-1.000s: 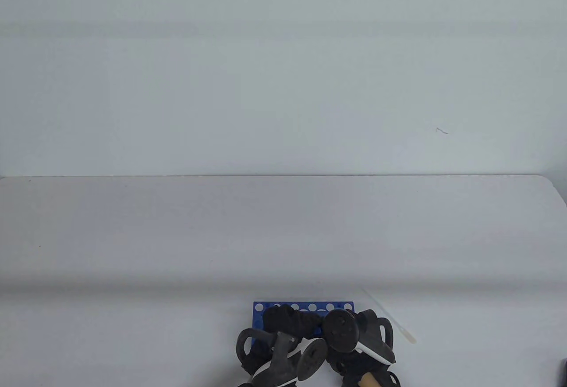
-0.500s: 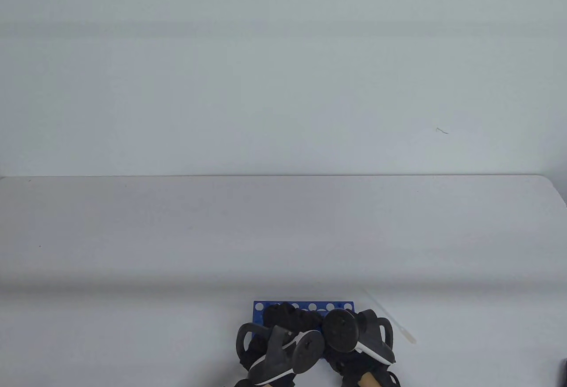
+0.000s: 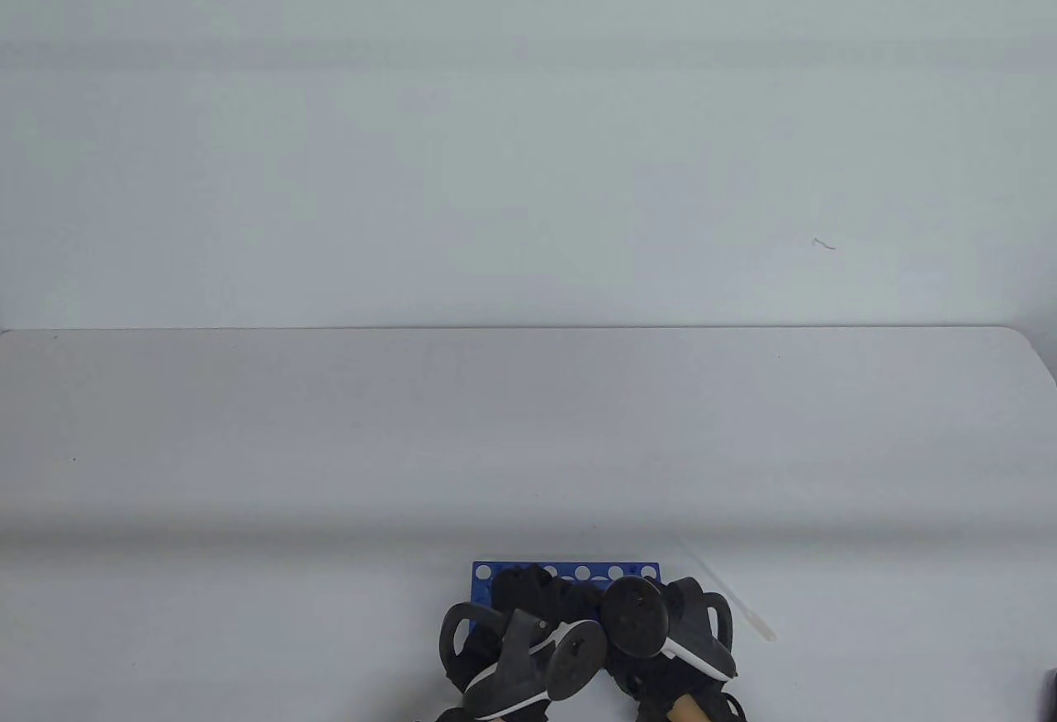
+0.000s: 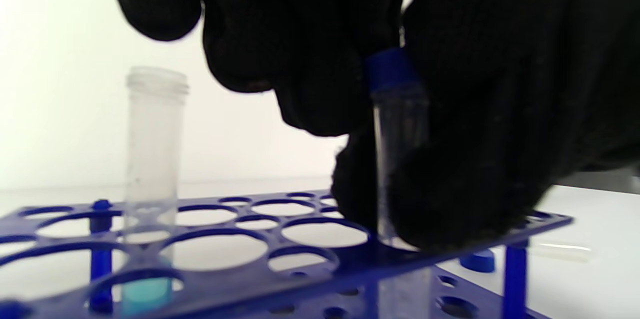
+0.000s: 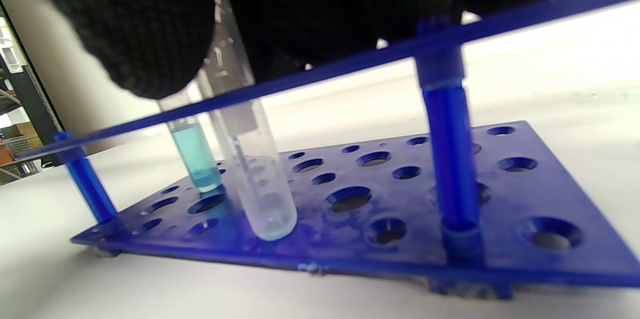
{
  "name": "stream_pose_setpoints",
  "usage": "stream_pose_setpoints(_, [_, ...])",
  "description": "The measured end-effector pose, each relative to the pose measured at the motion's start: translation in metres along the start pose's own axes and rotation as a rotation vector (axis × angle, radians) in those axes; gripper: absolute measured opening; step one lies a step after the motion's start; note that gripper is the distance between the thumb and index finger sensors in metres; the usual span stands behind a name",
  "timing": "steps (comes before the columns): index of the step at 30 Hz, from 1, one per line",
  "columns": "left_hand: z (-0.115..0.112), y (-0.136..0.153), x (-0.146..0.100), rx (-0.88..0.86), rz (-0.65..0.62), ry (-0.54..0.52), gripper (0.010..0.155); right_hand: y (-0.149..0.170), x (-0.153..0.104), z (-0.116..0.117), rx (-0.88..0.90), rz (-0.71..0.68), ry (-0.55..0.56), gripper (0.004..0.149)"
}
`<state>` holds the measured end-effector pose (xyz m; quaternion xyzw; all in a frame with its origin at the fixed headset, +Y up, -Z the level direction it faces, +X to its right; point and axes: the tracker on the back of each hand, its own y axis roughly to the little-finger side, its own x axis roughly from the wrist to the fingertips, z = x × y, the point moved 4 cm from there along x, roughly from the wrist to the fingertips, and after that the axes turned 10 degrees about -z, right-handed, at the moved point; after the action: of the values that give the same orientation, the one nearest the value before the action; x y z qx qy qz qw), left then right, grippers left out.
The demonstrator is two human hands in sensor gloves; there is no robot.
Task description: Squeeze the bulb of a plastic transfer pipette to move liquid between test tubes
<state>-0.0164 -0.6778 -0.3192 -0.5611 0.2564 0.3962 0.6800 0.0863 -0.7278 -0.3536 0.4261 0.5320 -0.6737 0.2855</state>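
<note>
A blue test tube rack (image 3: 487,575) stands at the table's near edge, and both gloved hands are over it. In the left wrist view a clear tube (image 4: 400,129) with a blue cap (image 4: 390,70) stands in a rack hole. My left hand (image 3: 522,590) has its fingers (image 4: 300,59) around the cap. My right hand (image 3: 588,600) grips the tube's body (image 5: 220,66) just above the rack top. That tube (image 5: 260,194) looks empty and leans. An uncapped tube (image 4: 155,134) holds blue liquid (image 5: 196,155). The plastic pipette (image 3: 747,619) lies on the table right of the rack.
A loose blue cap (image 4: 477,261) lies on the table beside the rack, near the pipette (image 4: 560,251). The white table (image 3: 330,441) stretches back to a pale wall. A dark object (image 3: 1049,689) shows at the right edge.
My left wrist has rolled a little, so its tracker turned and shifted slightly right. The right hand, the rack and the pipette have stayed in place.
</note>
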Motion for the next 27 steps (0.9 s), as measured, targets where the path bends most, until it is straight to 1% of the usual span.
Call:
stream_pose_setpoints(3, [0.003, 0.005, -0.002, -0.025, 0.038, -0.043, 0.058, 0.0, 0.0, 0.0, -0.001, 0.0, 0.001, 0.05])
stream_pose_setpoints(6, [0.009, 0.016, -0.003, -0.158, 0.084, -0.075, 0.058, 0.0, 0.0, 0.0, 0.0, 0.0, 0.0, 0.05])
stream_pose_setpoints(8, [0.02, 0.028, -0.007, -0.233, 0.117, -0.12, 0.058, 0.0, 0.0, 0.0, 0.001, 0.0, -0.001, 0.05])
stream_pose_setpoints(9, [0.024, 0.032, -0.009, -0.239, 0.124, -0.133, 0.058, 0.0, 0.0, 0.0, 0.001, 0.0, -0.001, 0.05])
stream_pose_setpoints(13, [0.051, 0.055, -0.023, -0.262, 0.171, -0.245, 0.057, 0.0, 0.0, 0.0, 0.001, 0.0, -0.002, 0.05])
stream_pose_setpoints(15, [0.066, 0.073, -0.033, -0.284, 0.218, -0.312, 0.057, 0.0, 0.0, 0.0, 0.001, 0.001, -0.002, 0.05])
stream_pose_setpoints(18, [0.075, 0.097, -0.044, -0.283, 0.289, -0.364, 0.057, 0.0, 0.0, 0.0, 0.0, 0.001, -0.001, 0.05])
stream_pose_setpoints(21, [0.071, 0.13, -0.058, -0.282, 0.378, -0.384, 0.057, 0.0, 0.0, 0.0, 0.001, 0.001, -0.002, 0.05])
stream_pose_setpoints(22, [0.066, 0.143, -0.063, -0.294, 0.423, -0.388, 0.057, 0.0, 0.0, 0.0, 0.001, 0.001, -0.002, 0.05])
stream_pose_setpoints(24, [0.057, 0.165, -0.073, -0.293, 0.501, -0.375, 0.057, 0.0, 0.0, 0.0, 0.001, 0.001, -0.002, 0.05])
stream_pose_setpoints(27, [0.038, 0.198, -0.089, -0.255, 0.621, -0.324, 0.057, 0.0, 0.0, 0.0, 0.001, 0.001, -0.002, 0.05])
